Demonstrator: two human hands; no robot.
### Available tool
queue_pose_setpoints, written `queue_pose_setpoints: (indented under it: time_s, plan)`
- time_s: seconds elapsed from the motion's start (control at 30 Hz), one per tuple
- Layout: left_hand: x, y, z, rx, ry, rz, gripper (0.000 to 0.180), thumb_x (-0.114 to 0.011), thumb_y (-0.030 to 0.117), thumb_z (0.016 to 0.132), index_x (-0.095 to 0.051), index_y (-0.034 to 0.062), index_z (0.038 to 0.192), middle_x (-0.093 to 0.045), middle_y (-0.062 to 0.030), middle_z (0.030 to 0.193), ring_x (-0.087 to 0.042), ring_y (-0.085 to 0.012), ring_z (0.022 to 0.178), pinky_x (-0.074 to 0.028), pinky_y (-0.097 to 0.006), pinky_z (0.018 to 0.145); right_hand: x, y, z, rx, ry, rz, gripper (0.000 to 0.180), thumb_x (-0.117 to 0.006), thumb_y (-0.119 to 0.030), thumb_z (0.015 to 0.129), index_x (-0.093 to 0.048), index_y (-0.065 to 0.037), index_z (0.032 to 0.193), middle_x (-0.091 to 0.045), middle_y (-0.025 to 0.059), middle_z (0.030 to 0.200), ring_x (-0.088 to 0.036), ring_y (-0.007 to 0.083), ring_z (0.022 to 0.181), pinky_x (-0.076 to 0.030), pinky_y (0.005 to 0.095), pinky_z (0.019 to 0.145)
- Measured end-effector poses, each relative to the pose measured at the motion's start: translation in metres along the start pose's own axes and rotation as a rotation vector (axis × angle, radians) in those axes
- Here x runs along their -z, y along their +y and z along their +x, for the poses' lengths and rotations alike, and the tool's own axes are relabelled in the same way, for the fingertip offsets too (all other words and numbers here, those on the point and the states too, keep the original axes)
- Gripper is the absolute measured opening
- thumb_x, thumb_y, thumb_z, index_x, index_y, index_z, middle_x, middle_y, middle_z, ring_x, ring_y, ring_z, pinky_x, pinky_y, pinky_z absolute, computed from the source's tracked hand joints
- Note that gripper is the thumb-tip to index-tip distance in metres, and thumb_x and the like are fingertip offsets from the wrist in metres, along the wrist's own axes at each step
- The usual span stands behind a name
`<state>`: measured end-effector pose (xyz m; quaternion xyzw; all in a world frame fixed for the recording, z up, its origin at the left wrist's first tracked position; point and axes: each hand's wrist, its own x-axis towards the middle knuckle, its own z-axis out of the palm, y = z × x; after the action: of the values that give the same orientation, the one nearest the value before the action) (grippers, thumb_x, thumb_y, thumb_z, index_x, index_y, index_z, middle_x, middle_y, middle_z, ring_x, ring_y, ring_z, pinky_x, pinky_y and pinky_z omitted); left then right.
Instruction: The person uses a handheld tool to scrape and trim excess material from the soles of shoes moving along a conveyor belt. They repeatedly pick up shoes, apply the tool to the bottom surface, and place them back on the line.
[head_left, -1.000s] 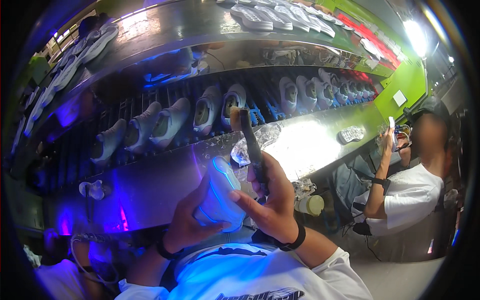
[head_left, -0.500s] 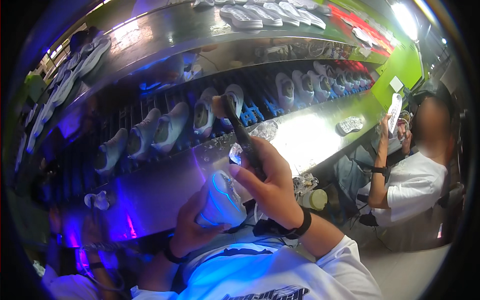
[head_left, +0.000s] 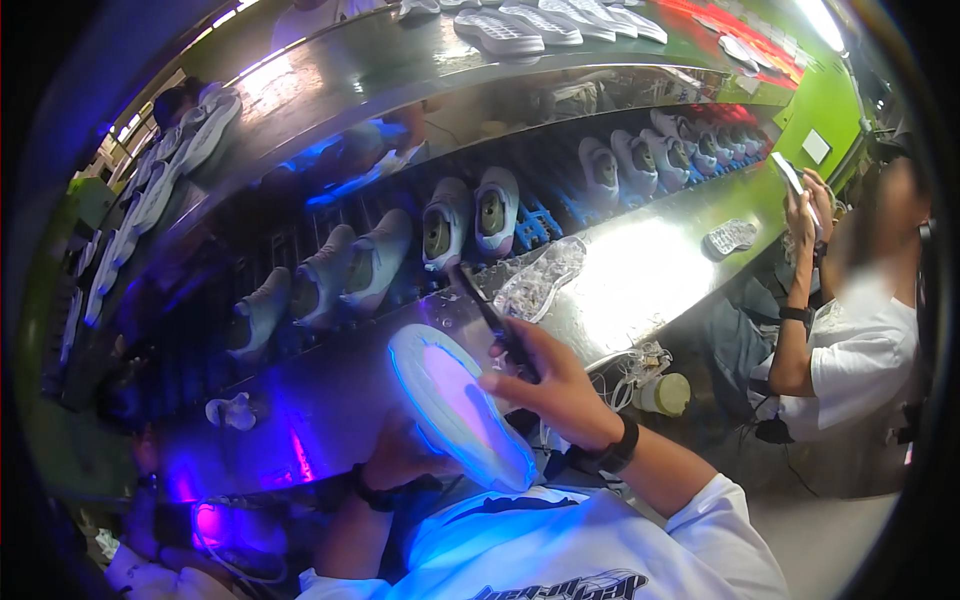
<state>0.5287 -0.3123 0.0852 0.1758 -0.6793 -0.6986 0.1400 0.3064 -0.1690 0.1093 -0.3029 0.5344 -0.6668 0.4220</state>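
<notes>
My left hand [head_left: 402, 452] is closed around a white shoe [head_left: 450, 390] from below. The shoe's pinkish underside faces up, and a blue line glows around its edge. My right hand [head_left: 560, 385] grips a brush [head_left: 492, 318] by its dark handle. The brush points away toward the counter, beyond the shoe's far edge, and its bristle end is hard to make out. Close to the brush, a clear plastic-like sheet in the shape of a sole [head_left: 540, 280] lies on the metal counter [head_left: 620, 305].
Behind the counter, a rack conveyor [head_left: 540, 225] carries several white shoes [head_left: 497, 212]. Pale soles [head_left: 500, 33] line the upper metal shelf. A loose sole [head_left: 731, 237] lies on the counter's right. Cables and a pale tub [head_left: 667, 394] sit below it. A co-worker [head_left: 840, 340] is at right, another person at lower left.
The shoe has been turned in my left hand, so its underside now shows. The brush has come down from in front of the racked shoes to nearer the counter. My view has shifted slightly.
</notes>
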Motion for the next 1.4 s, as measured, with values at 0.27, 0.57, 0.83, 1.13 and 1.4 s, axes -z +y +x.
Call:
queue_pose_setpoints:
  time_s: [0.27, 0.57, 0.83, 1.13, 1.4]
  plan:
    - [0.002, -0.011, -0.001, 0.051, -0.006, -0.412, 0.089, -0.097, 0.020, 0.074, -0.051, 0.0038, 0.148, -0.062, -0.0121, 0.142, -0.062, -0.0275, 0.128, -0.054, -0.046, 0.107, 0.025, -0.014, -0.001, 0.580, -0.017, -0.569, 0.051, -0.076, -0.027, 0.092, -0.067, 0.002, 0.133, -0.069, 0.0151, 0.096, -0.066, 0.0242, 0.079, -0.052, 0.0336, 0.070]
    - [0.014, -0.038, 0.009, 0.077, 0.029, -0.791, 0.071, -0.082, 0.011, 0.085, -0.050, 0.0026, 0.148, -0.062, -0.0142, 0.141, -0.063, -0.0319, 0.126, -0.054, -0.053, 0.107, 0.047, -0.003, -0.043, 0.654, -0.136, -0.709, 0.041, -0.079, -0.027, 0.088, -0.073, -0.001, 0.119, -0.067, 0.0122, 0.082, -0.065, 0.0297, 0.064, -0.050, 0.0389, 0.057]
    - [0.000, 0.020, 0.087, 0.255, 0.002, -0.766, 0.078, -0.064, 0.015, 0.082, -0.044, 0.0023, 0.156, -0.063, -0.0179, 0.141, -0.064, -0.0344, 0.127, -0.049, -0.050, 0.113, 0.087, 0.026, -0.061, 0.274, 0.265, 0.007, 0.043, -0.065, -0.020, 0.101, -0.066, 0.007, 0.134, -0.073, 0.0095, 0.101, -0.064, 0.0131, 0.085, -0.050, 0.0302, 0.078]
    - [-0.048, 0.058, 0.351, 0.199, 0.061, 0.392, 0.082, -0.086, 0.020, 0.074, -0.052, -0.0026, 0.145, -0.068, -0.0150, 0.119, -0.067, -0.0214, 0.108, -0.055, -0.034, 0.089, 0.116, 0.048, -0.068, 0.096, 0.552, 0.172, 0.048, -0.060, -0.026, 0.101, -0.067, 0.007, 0.134, -0.071, 0.0043, 0.093, -0.055, 0.0056, 0.075, -0.040, 0.0215, 0.064]
    - [-0.043, -0.060, 0.533, -0.128, 0.137, 1.178, 0.069, -0.084, 0.043, 0.070, -0.073, 0.0111, 0.129, -0.073, -0.0181, 0.117, -0.071, -0.0325, 0.111, -0.056, -0.041, 0.097, 0.124, 0.063, -0.058, 0.011, 0.545, 0.221, 0.037, -0.065, -0.020, 0.099, -0.070, 0.005, 0.125, -0.068, 0.0026, 0.092, -0.055, 0.0060, 0.076, -0.040, 0.0218, 0.065]
